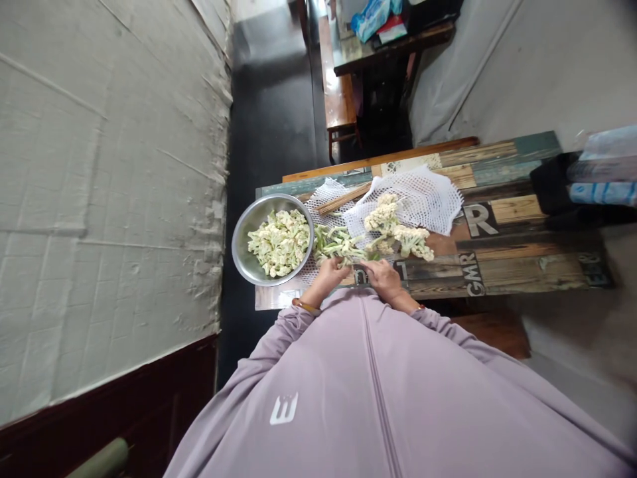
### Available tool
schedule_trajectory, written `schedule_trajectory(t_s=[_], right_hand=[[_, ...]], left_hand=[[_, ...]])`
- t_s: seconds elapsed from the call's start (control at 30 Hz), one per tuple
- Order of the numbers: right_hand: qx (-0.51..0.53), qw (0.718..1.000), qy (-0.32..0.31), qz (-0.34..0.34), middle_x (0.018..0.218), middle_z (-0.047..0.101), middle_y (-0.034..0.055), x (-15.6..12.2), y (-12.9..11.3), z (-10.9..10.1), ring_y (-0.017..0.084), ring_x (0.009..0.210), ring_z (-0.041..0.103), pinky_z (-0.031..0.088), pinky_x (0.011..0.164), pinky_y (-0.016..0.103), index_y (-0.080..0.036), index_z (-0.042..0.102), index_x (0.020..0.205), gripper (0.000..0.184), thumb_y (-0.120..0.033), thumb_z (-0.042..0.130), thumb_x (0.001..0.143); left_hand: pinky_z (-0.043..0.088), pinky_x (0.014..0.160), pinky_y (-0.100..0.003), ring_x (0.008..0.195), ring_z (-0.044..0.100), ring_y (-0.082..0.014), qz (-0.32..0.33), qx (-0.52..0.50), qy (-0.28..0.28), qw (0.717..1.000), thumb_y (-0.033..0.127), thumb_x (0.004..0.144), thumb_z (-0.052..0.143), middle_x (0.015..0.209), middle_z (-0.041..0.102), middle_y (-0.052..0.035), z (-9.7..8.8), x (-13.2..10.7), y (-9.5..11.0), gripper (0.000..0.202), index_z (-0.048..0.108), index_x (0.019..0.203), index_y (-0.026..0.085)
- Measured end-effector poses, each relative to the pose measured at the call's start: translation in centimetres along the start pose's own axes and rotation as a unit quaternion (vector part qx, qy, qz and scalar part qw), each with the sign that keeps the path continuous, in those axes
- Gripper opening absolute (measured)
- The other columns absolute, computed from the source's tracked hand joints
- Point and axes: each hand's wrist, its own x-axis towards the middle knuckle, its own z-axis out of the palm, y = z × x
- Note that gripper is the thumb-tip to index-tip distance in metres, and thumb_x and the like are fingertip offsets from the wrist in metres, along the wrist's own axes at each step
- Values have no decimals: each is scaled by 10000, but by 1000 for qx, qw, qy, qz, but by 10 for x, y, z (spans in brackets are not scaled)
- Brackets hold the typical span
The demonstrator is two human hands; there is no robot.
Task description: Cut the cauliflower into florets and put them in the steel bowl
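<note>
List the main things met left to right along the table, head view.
Bowl → stems → large florets → letter R → black item, can't tell what.

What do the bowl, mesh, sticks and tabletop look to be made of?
Bowl: likely stainless steel, smooth; silvery with soft reflections.
Mesh: probably plastic or foam netting, matte white; open holes, loose folds.
Sticks: bamboo or wood, can't tell which; thin, straight, brown.
Tabletop: wood-look, glossy in places; patchwork planks with lettering and glare, so possibly printed laminate.
</note>
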Motion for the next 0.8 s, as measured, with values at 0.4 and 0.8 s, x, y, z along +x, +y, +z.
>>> schedule_trajectory(t_s=[0.4, 0.8], right_hand=[[377, 898, 80, 214, 602, 596, -13, 13, -11, -26, 114, 441, 454, 379, 438, 252, -179, 625, 806, 410, -584, 652, 747], [369, 926, 46, 58, 739, 674, 49, 24, -87, -69, 223, 725, 623, 530, 680, 337, -197, 659, 790, 350, -546, 655, 824]], left_hand=[[500, 815, -280, 901, 589, -149, -1, -268, -6, 963, 346, 799, 729, 1106, 680, -71, -30, -14, 6, 427, 720, 1201, 205], [495, 829, -259, 914, 634, -137, -2, -356, 48, 933, 270, 708, 835, 1076, 687, -40, -54, -46, 8, 494, 696, 1178, 206]])
